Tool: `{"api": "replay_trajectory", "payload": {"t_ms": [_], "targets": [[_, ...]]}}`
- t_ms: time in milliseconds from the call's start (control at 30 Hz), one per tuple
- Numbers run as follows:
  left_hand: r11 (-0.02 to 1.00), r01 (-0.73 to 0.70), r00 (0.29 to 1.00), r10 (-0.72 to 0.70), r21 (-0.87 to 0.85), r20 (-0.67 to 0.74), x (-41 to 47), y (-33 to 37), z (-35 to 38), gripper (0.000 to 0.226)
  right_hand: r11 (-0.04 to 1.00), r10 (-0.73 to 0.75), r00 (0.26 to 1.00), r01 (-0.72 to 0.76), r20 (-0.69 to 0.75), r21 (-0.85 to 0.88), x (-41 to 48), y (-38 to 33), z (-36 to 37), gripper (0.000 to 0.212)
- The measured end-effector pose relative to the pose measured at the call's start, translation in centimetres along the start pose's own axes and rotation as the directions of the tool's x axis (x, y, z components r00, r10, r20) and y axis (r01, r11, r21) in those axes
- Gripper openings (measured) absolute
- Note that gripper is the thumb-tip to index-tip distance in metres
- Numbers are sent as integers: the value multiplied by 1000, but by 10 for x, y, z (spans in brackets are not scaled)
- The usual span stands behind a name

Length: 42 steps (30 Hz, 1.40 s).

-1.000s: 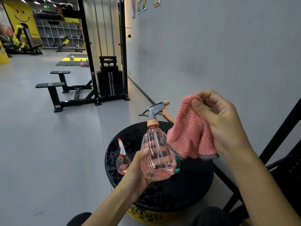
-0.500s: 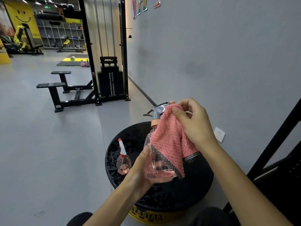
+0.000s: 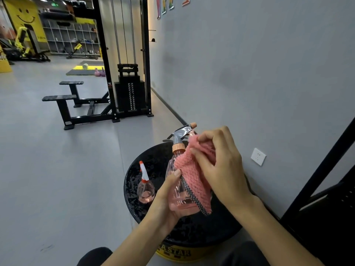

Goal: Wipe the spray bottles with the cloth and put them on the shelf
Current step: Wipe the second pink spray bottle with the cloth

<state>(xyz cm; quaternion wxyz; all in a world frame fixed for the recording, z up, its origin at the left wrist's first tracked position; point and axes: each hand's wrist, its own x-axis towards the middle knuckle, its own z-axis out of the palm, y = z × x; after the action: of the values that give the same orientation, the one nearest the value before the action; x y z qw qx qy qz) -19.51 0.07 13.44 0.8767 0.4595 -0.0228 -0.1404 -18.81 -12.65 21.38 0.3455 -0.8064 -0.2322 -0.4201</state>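
The left hand (image 3: pixel 165 200) grips the upright bottle (image 3: pixel 180 189) low, above the black drum (image 3: pixel 192 235). The right hand (image 3: pixel 221 169) presses the cloth (image 3: pixel 194 179) on the bottle's right side, near the neck.

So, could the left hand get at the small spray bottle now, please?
Probably not yet: the left hand grips the large spray bottle, though the small spray bottle stands unobstructed just beside it.

The pink cloth (image 3: pixel 194 181) hides the right side of the big bottle (image 3: pixel 178 194) — the left hand (image 3: pixel 163 206) has its fingers behind it, unseen.
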Motion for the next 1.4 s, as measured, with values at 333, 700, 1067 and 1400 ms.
{"api": "replay_trajectory", "payload": {"t_ms": [333,700,1067,1400], "targets": [[999,-37,999,37,-31,-3,-2,1,0,31,982,-106,983,80,152,169,-41,-4,-3,23],[998,-16,998,19,-58,52,-7,3,11,51,999,-16,924,29,381,-29,-44,-1,5,60],[1000,-3,998,2,7,57,-5,6,2,58,981,144,918,-181,371,66,-42,-4,9,54],[999,-5,997,1,51,74,-6,13,6,41,984,163,940,-175,298,13,-53,-14,11,54]]}}
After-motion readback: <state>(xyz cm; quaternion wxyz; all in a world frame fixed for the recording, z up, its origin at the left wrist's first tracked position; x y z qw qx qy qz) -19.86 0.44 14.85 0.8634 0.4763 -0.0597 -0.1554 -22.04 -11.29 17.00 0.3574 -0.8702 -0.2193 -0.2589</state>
